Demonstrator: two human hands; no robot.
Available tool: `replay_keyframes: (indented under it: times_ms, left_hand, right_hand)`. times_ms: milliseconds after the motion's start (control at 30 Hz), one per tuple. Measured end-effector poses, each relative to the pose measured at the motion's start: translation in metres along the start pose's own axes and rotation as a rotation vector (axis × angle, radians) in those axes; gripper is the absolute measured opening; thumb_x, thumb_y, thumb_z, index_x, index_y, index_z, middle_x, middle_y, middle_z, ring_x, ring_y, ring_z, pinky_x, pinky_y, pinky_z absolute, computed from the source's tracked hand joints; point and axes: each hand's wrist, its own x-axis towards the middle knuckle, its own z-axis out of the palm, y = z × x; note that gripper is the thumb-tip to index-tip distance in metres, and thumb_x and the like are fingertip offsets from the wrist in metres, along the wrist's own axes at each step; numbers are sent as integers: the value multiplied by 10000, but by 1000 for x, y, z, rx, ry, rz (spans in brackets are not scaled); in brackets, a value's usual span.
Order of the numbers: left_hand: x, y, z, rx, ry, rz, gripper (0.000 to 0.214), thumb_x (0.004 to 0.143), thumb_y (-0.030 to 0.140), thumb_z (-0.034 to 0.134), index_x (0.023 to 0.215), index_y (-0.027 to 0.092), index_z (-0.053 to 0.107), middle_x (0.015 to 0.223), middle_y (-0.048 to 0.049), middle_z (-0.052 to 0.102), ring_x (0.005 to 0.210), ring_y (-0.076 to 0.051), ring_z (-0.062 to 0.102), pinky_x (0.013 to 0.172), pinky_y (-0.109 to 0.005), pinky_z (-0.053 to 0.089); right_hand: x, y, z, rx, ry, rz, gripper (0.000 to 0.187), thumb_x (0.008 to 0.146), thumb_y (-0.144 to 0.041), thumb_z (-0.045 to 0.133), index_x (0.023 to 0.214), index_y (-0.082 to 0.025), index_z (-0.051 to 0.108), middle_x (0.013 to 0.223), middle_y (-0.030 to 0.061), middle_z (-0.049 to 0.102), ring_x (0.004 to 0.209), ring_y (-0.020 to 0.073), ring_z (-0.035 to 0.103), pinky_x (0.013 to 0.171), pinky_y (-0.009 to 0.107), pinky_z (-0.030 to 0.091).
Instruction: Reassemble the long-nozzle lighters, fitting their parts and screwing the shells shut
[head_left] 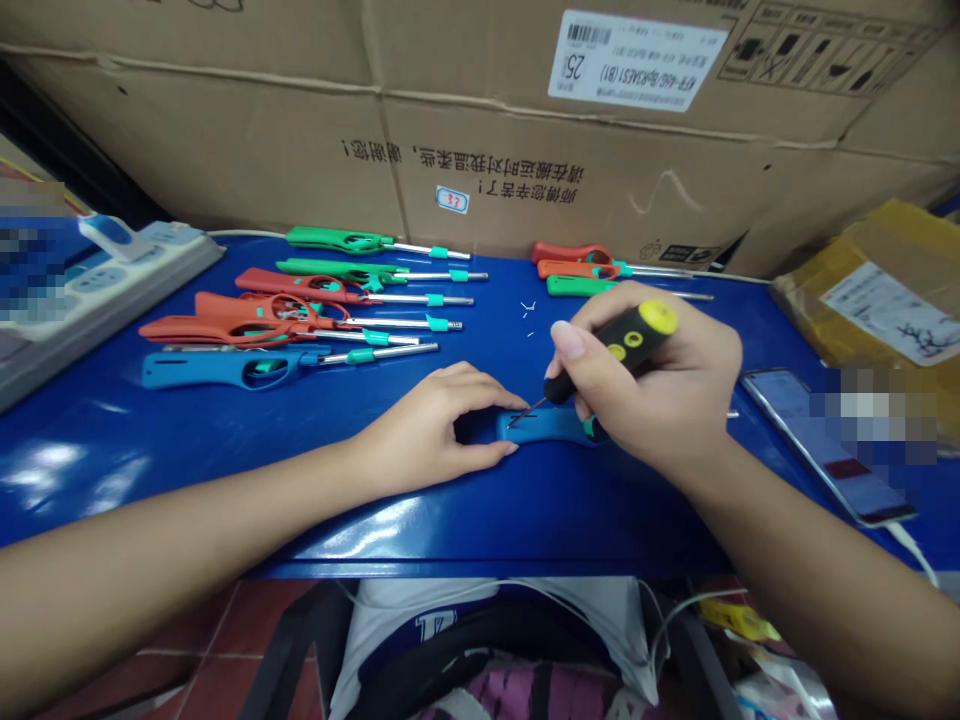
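My right hand [660, 375] is wrapped round a screwdriver [637, 340] with a black and yellow handle. Its thin shaft slants down to the left, the tip at the end of a blue long-necked lighter [551, 426]. That lighter lies flat on the blue table, partly hidden under my right hand. With thumb and fingertips, my left hand [431, 430] pinches the lighter's left end. Several small screws [529, 307] are scattered behind my hands.
Several lighters, among them a red one [217, 330] and a blue one [217, 370], lie at the back left; more, including an orange one [574, 268], lie back right. A power strip [97, 270], phone [829, 440] and large cardboard box [480, 120] surround the work area.
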Motion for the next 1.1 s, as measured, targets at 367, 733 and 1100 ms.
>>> replay_keyframes:
  times_ms: [367,733,1100]
  left_hand:
    - [0,1,1,4,-8,-18,307,889,246,759,1183,180,697,1183,-62,748,1110,-222,668,1015,-385,507]
    - [1,4,3,-7,-33,-29,320,890,326,780,1172,194,703,1133,-62,748,1067,-229,676,983,-394,516]
    - [4,11,10,-3,-37,-79,333,891,268,746,1207,175,698,1102,-69,708,1052,-216,665,987,-370,527]
  right_hand:
    - [-4,4,-3,146,-129,-8,219,964,-381,658,1155,-300,589,1022,17,691,762,168,685,703,345,599]
    - [-1,1,-7,66,-186,-21,236,987,-434,616,1145,-261,586,1127,55,709,951,214,710,792,375,615]
    - [4,4,-9,15,-115,-195,229,936,-373,713,1123,-247,671,1049,27,744,786,176,700,755,343,596]
